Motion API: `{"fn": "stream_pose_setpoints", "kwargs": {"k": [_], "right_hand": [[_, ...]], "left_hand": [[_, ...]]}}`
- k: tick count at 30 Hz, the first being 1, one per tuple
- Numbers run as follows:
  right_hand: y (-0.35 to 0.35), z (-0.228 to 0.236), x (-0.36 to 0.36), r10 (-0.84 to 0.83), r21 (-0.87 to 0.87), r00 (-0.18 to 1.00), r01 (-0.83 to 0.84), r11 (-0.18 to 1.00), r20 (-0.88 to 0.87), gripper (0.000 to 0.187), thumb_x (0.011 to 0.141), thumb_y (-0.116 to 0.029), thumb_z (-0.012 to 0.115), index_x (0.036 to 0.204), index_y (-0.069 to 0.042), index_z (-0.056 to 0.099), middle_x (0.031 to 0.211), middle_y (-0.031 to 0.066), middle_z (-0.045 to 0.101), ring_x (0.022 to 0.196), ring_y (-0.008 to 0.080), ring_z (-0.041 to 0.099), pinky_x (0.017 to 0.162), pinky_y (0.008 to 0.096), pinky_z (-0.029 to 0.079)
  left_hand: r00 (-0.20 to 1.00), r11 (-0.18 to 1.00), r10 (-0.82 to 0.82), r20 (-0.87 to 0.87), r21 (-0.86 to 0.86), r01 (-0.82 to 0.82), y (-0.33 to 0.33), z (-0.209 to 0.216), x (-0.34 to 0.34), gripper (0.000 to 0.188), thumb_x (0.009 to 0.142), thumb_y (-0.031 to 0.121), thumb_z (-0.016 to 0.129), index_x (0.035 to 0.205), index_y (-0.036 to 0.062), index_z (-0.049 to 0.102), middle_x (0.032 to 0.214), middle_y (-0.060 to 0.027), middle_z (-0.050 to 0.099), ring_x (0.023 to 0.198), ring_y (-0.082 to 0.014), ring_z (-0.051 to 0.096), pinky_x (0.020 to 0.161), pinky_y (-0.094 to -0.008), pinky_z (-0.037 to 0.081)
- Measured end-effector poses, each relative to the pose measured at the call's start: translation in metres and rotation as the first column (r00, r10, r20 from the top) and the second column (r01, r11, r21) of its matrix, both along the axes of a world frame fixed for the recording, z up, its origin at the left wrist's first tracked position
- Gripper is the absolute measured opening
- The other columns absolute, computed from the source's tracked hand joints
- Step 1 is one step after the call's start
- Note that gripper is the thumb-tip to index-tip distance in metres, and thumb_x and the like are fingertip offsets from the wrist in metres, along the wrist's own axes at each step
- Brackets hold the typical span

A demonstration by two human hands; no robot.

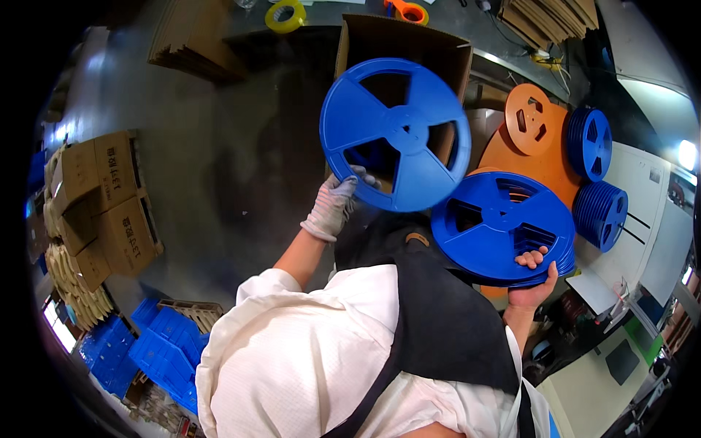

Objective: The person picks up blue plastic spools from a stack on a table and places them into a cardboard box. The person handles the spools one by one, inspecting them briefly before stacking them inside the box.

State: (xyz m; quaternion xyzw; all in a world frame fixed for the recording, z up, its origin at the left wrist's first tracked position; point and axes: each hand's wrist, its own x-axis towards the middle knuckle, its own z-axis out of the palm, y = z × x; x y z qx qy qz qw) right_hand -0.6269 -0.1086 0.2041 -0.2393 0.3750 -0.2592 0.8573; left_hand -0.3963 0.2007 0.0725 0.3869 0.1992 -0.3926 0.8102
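Blue reel (395,133) is raised before an open cardboard box (409,44), its lower rim clamped in the gloved left hand (332,206). Right hand (531,281), bare, supports a stack of blue reels (502,226) from beneath, fingers (531,257) curled over the near edge; the grip underneath appears closed.

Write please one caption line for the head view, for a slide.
Gloved left hand lifts one blue reel above an open cardboard box; bare right hand supports a stack of blue reels.

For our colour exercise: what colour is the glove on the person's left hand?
Light grey glove, clearest in the head view, gripping the blue reel.
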Motion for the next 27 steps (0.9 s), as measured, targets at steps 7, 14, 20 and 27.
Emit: {"fn": "stream_pose_setpoints", "kwargs": {"k": [7,14,20,27], "right_hand": [[0.013,-0.026,-0.002,0.026,0.042,0.978,-0.018,0.999,-0.206,0.037,0.088,-0.030,0.055,0.113,-0.002,0.051,0.080,0.0039,0.051,0.071,0.0153,0.048,0.073,0.0338,0.043],[0.013,-0.040,-0.006,0.088,0.058,0.938,-0.072,0.996,-0.337,0.041,0.086,-0.033,0.057,0.111,-0.002,0.050,0.077,0.0046,0.050,0.067,0.0150,0.047,0.069,0.0339,0.042],[0.005,-0.052,-0.015,0.121,0.099,0.884,-0.086,0.991,-0.451,0.045,0.079,-0.035,0.066,0.107,-0.003,0.051,0.072,0.0069,0.054,0.060,0.0184,0.051,0.066,0.0375,0.045],[-0.003,-0.072,-0.020,0.159,0.164,0.829,-0.082,0.983,-0.536,0.045,0.077,-0.037,0.067,0.107,-0.006,0.052,0.070,0.0039,0.054,0.058,0.0152,0.050,0.061,0.0345,0.042]], "left_hand": [[0.988,0.976,0.037,-0.150,0.218,-0.004,-0.012,-0.157,0.007,0.018,0.096,0.004,0.051,0.113,0.0035,0.054,0.100,-0.0138,0.063,0.100,-0.0292,0.063,0.090,-0.0487,0.053],[0.947,0.859,0.058,-0.315,0.499,0.114,-0.060,-0.260,0.001,0.019,0.094,0.010,0.056,0.113,0.0130,0.058,0.108,-0.0070,0.062,0.100,-0.0230,0.060,0.088,-0.0421,0.051],[0.927,0.527,-0.125,-0.354,0.768,0.364,-0.088,-0.360,0.007,0.040,0.089,0.035,0.065,0.119,0.0078,0.062,0.125,-0.0088,0.058,0.105,-0.0226,0.055,0.098,-0.0336,0.039],[0.944,0.366,-0.223,-0.244,0.877,0.313,-0.087,-0.461,0.000,0.061,0.086,0.047,0.061,0.128,0.0023,0.056,0.128,-0.0138,0.059,0.117,-0.0267,0.053,0.102,-0.0340,0.037]]}}
